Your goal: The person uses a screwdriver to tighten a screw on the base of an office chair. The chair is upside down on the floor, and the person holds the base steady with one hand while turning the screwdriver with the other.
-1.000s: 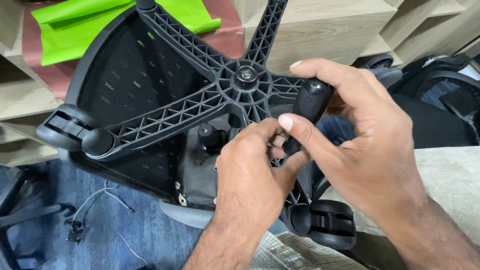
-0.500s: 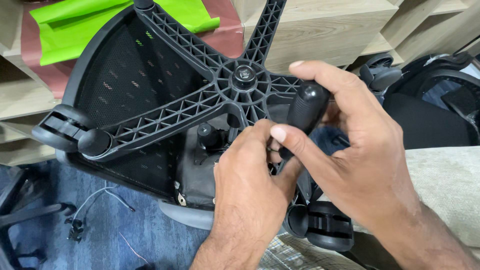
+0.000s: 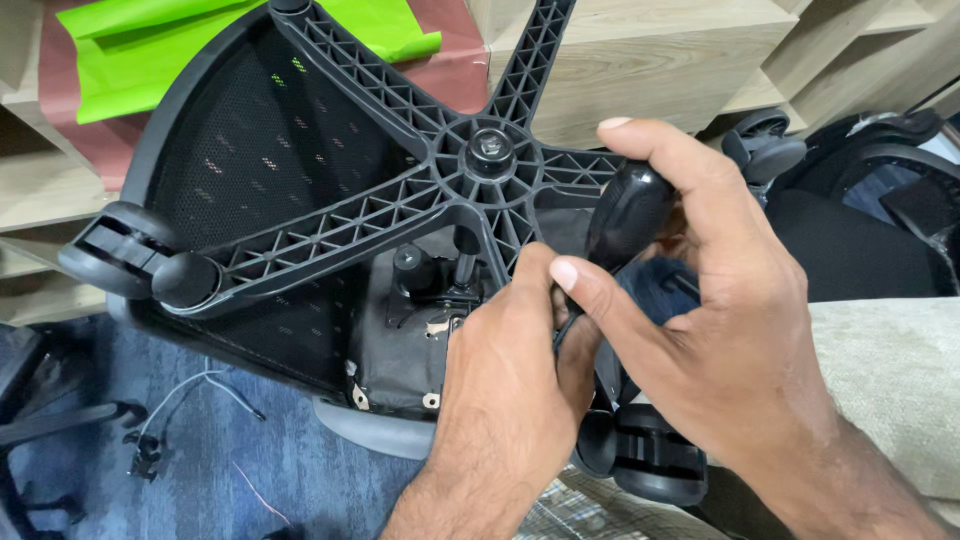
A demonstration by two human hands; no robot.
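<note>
1. Head view: an overturned office chair is seen from below, its black star base [image 3: 470,180] turned toward the camera, with ribbed spokes spreading from a central hub [image 3: 491,147].
2. A black tool handle [image 3: 627,212] is held by the right hand [image 3: 700,340], just right of the hub and in front of the spoke on that side. The thumb and fingers are wrapped tightly round it; the index finger lies across its lower part.
3. The left hand [image 3: 510,400] is placed below the hub, its fingers curled together near the lower end of the tool. What is pinched there is hidden by the fingers, so it cannot be told.
4. The 2 hands are touching each other at the fingertips.
5. A castor [image 3: 130,255] is fitted at the end of the left spoke, and another castor [image 3: 650,455] is seen under the right wrist.
6. The black mesh seat underside [image 3: 260,170] lies behind the spokes, and the seat mechanism [image 3: 410,320] sits just left of the left hand.
7. A bright green sheet [image 3: 180,50] lies on wooden shelving [image 3: 640,60] beyond the chair.
8. Blue carpet [image 3: 200,470] with loose white wires [image 3: 200,390] is seen at lower left.
</note>
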